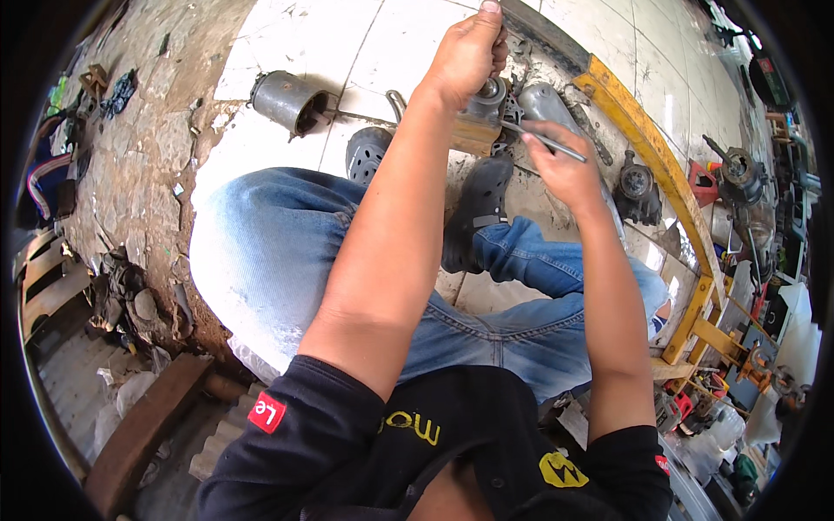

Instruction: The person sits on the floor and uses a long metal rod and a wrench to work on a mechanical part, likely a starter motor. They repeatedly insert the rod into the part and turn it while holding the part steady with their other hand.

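Observation:
My left hand (469, 54) is closed high above a metal part (480, 100), its fingers wrapped round something mostly hidden, perhaps the handle of a tool. The part rests on a wooden block (471, 136) between my feet, partly behind my left forearm. My right hand (560, 165) grips a thin steel rod (547, 141), whose far end reaches the side of the part and block. A grey metal cylinder (543, 102) lies just to the right of them.
A dark hollow cylinder (287, 102) lies on the white tiles (304, 39) at left. A long yellow steel frame (651, 148) arcs along the right, beside dark machine parts (638, 187) and a red tool (702, 182). A wooden beam (143, 417) stands lower left.

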`<state>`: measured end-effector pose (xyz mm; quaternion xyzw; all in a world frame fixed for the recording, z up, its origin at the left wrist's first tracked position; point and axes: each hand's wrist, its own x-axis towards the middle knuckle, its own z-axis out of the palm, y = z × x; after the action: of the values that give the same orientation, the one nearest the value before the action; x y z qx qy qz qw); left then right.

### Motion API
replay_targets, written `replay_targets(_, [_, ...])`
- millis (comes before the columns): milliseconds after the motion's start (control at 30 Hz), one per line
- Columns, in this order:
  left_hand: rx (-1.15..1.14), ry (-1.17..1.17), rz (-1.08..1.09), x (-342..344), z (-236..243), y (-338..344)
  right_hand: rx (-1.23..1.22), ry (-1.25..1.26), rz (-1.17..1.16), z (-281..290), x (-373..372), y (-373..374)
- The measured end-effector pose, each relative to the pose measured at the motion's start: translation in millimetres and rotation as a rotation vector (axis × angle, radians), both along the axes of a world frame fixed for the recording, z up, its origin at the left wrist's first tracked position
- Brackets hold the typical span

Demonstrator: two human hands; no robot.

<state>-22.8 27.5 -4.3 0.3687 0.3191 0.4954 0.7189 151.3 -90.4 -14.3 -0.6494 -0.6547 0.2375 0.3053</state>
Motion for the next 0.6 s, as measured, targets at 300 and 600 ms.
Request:
replay_targets(300, [-0.022,0.001,0.076,2.3,0.5,-6.0,-0.616,-0.352,-0.188,-39.0,84.7,20.2])
replay_targets(600, [-0.02,0.029,0.145,2.8,0.0,-5.6,-0.719,-0.492,-0.179,-148.1,86.1,2.0])
